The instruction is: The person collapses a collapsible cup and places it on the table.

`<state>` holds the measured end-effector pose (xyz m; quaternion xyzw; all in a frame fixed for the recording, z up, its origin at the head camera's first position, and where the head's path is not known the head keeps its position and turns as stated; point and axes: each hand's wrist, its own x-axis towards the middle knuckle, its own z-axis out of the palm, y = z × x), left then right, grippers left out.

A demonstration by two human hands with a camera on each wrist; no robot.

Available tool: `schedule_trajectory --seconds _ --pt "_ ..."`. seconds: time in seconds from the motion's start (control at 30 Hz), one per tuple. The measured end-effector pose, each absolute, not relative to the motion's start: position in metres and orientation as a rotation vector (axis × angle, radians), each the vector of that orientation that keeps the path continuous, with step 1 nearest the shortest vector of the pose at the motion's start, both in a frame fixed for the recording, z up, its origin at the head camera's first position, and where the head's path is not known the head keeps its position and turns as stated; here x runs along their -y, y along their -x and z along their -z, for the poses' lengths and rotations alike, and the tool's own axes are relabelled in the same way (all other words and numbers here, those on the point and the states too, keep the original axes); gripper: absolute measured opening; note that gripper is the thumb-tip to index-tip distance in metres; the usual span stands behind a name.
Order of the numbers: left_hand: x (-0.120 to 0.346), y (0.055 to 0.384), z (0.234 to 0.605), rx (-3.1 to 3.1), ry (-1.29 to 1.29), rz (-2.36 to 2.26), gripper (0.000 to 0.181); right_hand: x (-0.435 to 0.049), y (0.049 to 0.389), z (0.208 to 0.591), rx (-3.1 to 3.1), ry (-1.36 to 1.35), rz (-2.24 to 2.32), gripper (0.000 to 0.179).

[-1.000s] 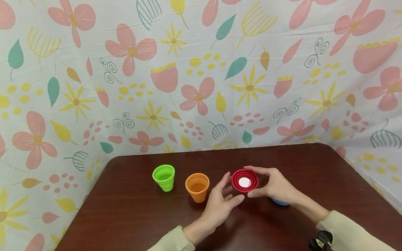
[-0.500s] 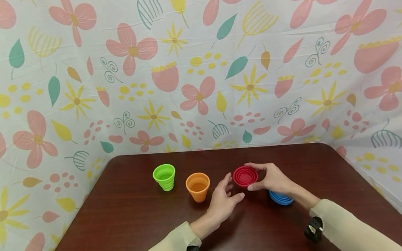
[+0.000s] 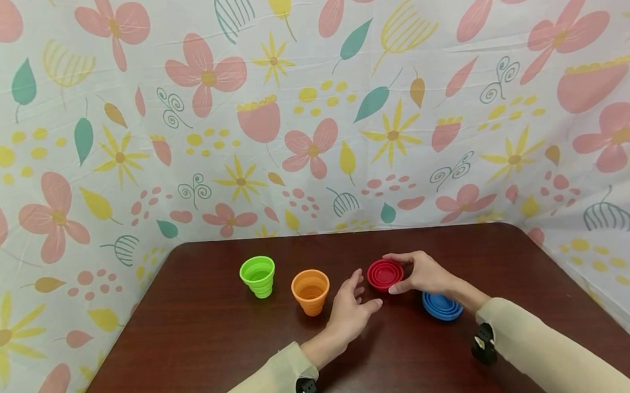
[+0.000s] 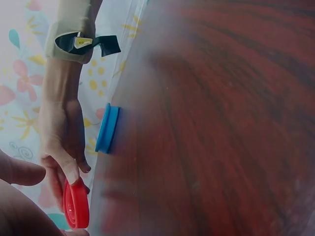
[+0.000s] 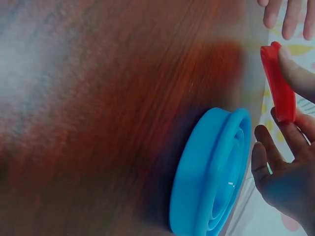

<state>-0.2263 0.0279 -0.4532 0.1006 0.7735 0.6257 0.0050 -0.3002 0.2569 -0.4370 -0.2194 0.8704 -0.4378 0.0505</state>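
Observation:
My right hand (image 3: 427,272) holds a red collapsible cup (image 3: 385,274), folded flat, between thumb and fingers at its right side. In the right wrist view that red cup (image 5: 280,86) is seen edge-on, close above the table. To its left is my left hand (image 3: 346,313), fingers spread and relaxed, holding nothing. An orange cup (image 3: 310,293), extended to full height, stands just beyond the left hand's outer side. Below my right wrist lies a blue collapsible cup (image 3: 442,306), also flattened; it looms large in the right wrist view (image 5: 206,177).
A green cup (image 3: 257,276), extended, stands farther left toward the back. Everything is on a dark brown wooden table (image 3: 195,357). A floral cloth (image 3: 310,102) hangs right behind the table's far edge.
The left hand has come away from the red cup. My right hand has moved it slightly down onto a level pose, and its white-looking bottom now shows red. The blue cup has come into view.

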Motion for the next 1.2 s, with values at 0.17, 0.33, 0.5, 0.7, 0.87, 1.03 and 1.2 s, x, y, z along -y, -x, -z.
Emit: schedule_trajectory --seconds 0.17,0.33,0.5,0.7,0.87,1.03,1.2 --pt "-0.028 0.227 0.454 -2.414 -0.292 -1.965 0.076 -0.254 0.308 0.438 -2.627 0.678 1.308 0.078" --pt "-0.028 0.228 0.455 -2.414 -0.283 -1.971 0.076 -0.249 0.313 0.438 -2.619 0.684 1.288 0.078" --pt "-0.028 0.228 0.456 -2.434 -0.274 -1.975 0.072 -0.244 0.315 0.439 -2.583 0.724 1.296 0.077" --pt "-0.029 0.228 0.455 -2.475 -0.224 -1.991 0.064 -0.243 0.317 0.439 -2.554 0.748 1.289 0.079" --pt "-0.029 0.228 0.455 -2.489 -0.200 -1.994 0.060 -0.246 0.321 0.441 -2.553 0.744 1.242 0.081" --pt "-0.029 0.228 0.457 -2.494 -0.186 -1.985 0.058 -0.248 0.325 0.444 -2.547 0.723 1.200 0.081" --pt "-0.029 0.228 0.457 -2.496 -0.180 -1.977 0.057 -0.249 0.328 0.444 -2.545 0.721 1.177 0.082"
